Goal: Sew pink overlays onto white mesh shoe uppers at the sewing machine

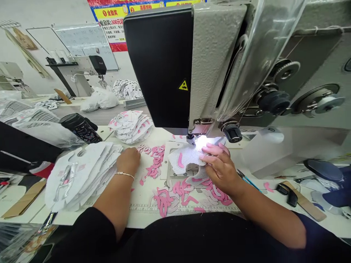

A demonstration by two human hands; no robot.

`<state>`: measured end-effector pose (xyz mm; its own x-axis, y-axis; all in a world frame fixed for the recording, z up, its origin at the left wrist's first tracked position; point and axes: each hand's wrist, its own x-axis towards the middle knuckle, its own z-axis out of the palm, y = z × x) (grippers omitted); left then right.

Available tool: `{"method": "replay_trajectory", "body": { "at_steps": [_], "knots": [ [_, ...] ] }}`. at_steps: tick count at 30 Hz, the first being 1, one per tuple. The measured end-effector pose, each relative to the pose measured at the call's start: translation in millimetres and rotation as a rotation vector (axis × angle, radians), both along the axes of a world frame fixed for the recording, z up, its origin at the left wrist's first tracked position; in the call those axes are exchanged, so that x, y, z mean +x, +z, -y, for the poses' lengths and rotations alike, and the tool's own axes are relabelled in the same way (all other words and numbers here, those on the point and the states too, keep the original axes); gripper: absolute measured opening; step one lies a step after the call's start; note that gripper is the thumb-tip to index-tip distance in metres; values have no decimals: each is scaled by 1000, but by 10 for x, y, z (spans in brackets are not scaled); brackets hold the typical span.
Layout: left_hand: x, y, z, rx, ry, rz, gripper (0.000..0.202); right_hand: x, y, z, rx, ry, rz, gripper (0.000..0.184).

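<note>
A white perforated mesh fabric piece (186, 157) with a pink curved strip on it lies on the steel needle plate (171, 160) of the sewing machine, its far edge tucked under the small metal presser foot (190, 138) in a bright pool of lamp light. A second layer of grey-white mesh hangs out beneath it towards the person.

The right hand (221, 166) lies on the fabric with its fingers (211, 153) spread and pressing down, pinching nothing. The left hand (128, 160), wearing a thin silver bangle (124, 175), sits curled on the white tabletop (148, 137), fingertips down beside a scatter of small pink cut fabric pieces (156, 164); whether it pinches any of them, I can't tell.

More pink pieces (175, 197) lie in a heap in front of the plate, above a printed ruler (186, 210) along the table's near edge. A tall stack of white mesh panels (79, 175) sits left of the left hand, and a smaller fanned pile with pink marks (131, 126) lies further back. Beyond that pile stands a black patterned drink flask (80, 128). Right of the right hand lie a thin blue-handled tool (248, 180) and a black clip (286, 194). The black-and-grey machine head (159, 69) looms overhead.
</note>
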<state>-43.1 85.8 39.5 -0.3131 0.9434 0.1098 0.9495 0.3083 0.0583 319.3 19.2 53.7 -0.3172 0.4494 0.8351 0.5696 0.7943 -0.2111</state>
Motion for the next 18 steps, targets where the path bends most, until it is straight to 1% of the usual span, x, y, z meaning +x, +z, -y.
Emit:
{"method": "replay_trajectory", "body": {
  "at_steps": [2,4,5,6,7,9,10,11,12,13,14,15,16,18],
  "knots": [
    [73,118,71,112,27,-18,35,5,28,11,-3,0,2,35],
    [199,261,198,237,38,-26,38,13,91,45,-29,2,16,34],
    [284,334,289,298,24,-22,38,16,135,73,-48,3,28,33],
    [384,402,398,399,-43,6,34,16,184,108,-67,3,40,31],
    [496,462,523,494,-156,38,31,11,234,148,-82,6,53,30],
    [739,555,799,576,-426,86,23,-17,325,238,-79,35,76,26],
    [861,588,935,589,-592,97,18,-39,359,282,-66,73,90,24],
    [977,614,1059,607,-797,87,15,-65,383,323,-56,129,108,20],
    [1085,636,1164,632,-961,66,16,-92,397,358,-55,194,125,16],
    [1180,655,1247,608,-1093,81,18,-118,403,388,-67,249,138,12],
    [1261,672,1306,573,-1166,123,18,-140,403,412,-94,286,144,12],
    [1329,686,1342,543,-1185,191,16,-156,399,431,-133,301,142,16],
    [1383,695,1360,495,-1167,293,13,-165,395,446,-175,301,133,20],
    [1460,689,1362,373,-1049,591,7,-165,389,472,-252,299,88,23]
  ]
}}
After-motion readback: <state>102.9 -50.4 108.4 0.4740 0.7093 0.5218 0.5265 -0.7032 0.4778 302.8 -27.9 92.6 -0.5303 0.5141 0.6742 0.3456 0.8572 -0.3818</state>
